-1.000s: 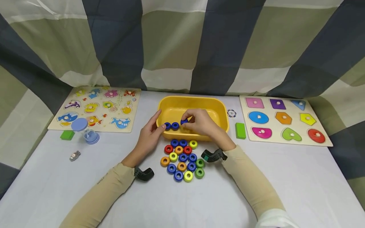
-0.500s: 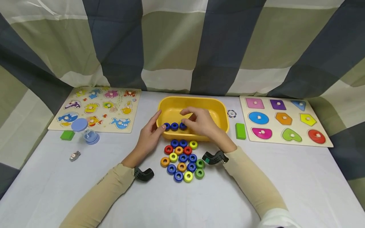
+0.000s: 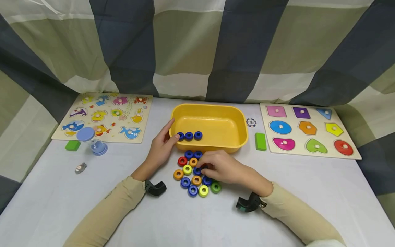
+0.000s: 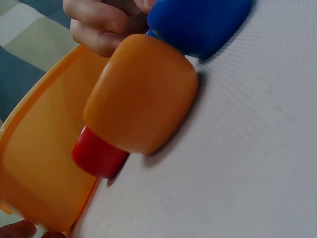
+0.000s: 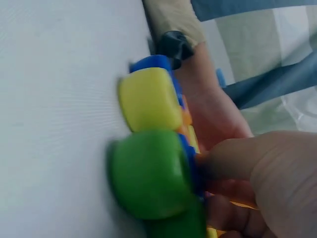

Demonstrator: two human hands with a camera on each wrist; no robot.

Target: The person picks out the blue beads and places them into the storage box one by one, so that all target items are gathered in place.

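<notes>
My left hand point(image 3: 161, 144) holds the left end of a yellow plastic tray point(image 3: 213, 149), thumb over the rim and fingers along the outside. Inside, three blue rings point(image 3: 189, 136) stand in a row by the near wall. My right hand point(image 3: 223, 167) is low over the pile of coloured rings in front of the tray, its thumb and forefinger around a blue ring point(image 3: 197, 171) and covering part of the pile. In the right wrist view a green ring point(image 5: 151, 173) and a yellow ring point(image 5: 151, 99) lie beside the thumb. An orange ring point(image 4: 143, 94) fills the left wrist view.
An animal peg puzzle point(image 3: 105, 116) and a blue-capped sand timer point(image 3: 92, 140) stand at left, near a green block point(image 3: 72, 145) and a small grey figure point(image 3: 81, 168). At right are a shape puzzle point(image 3: 308, 130), another green block point(image 3: 260, 141) and a poker chip point(image 3: 251, 122).
My right hand has let go of a blue ring in the tray, as third in the row, and moved back toward me to the pile. My left hand has stayed at the tray.
</notes>
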